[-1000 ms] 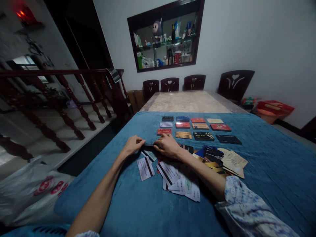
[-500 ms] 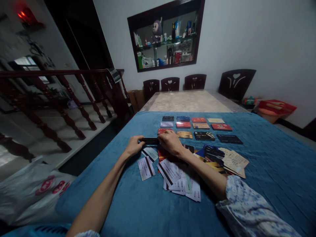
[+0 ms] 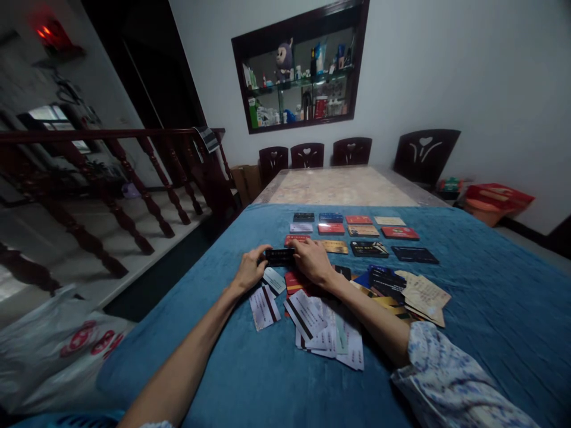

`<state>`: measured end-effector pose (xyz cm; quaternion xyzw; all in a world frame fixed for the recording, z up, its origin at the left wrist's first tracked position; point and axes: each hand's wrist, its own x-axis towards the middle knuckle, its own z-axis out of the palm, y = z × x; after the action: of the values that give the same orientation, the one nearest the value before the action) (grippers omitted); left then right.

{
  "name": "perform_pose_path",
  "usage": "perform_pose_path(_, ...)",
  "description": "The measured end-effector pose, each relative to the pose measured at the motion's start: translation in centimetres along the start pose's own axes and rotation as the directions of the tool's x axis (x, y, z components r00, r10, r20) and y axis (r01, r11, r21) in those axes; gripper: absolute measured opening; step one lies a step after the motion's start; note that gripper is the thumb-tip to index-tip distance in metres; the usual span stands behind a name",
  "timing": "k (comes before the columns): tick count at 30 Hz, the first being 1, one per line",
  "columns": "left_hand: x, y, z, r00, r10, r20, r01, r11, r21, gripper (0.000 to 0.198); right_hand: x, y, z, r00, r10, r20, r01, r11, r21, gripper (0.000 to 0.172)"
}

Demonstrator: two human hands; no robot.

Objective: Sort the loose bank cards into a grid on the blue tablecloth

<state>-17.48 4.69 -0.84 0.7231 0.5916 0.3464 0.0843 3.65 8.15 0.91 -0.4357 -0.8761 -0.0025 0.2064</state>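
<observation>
Between my two hands is a stack of black cards (image 3: pixel 280 257), gripped at its short ends. My left hand (image 3: pixel 252 266) pinches its left end, and my right hand (image 3: pixel 313 260) closes on its right end. Just beyond stands a red card stack (image 3: pixel 297 239), partly behind my right fingers. Below my hands lie loose white cards (image 3: pixel 307 315) with dark stripes, a pale green card (image 3: pixel 275 280) and red cards (image 3: pixel 294 282), partly hidden by my right hand. Right of my forearm are dark cards (image 3: pixel 384 280), gold cards and a fan of beige cards (image 3: pixel 426 295).
Neat card stacks stand in rows beyond my hands, among them a black-and-gold stack (image 3: pixel 369 248) and a dark blue stack (image 3: pixel 414 254). A blue cloth (image 3: pixel 214 368) covers the near table. White plastic bags (image 3: pixel 57 351) lie at the left; dark chairs (image 3: pixel 307 156) stand at the far end.
Both hands, with the black card stack between them, have shifted slightly to the right. The stack's face now tips more toward me, showing more of it.
</observation>
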Motion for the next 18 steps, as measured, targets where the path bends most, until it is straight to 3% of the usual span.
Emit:
perform_pose_path(9,-0.27,0.31,0.02,0.999,0.039,0.032,-0.042,0.995,0.090,0.038,-0.11,-0.23,0.27,0.997,0.030,0.077,-0.027,0.999,-0.047,0.042)
perform_pose_path(18,-0.36,0.19,0.20,0.999,0.016,0.051,-0.024,0.986,0.167,0.046,-0.20,-0.53,0.07,0.990,0.023,0.143,-0.029,0.999,0.044,0.051)
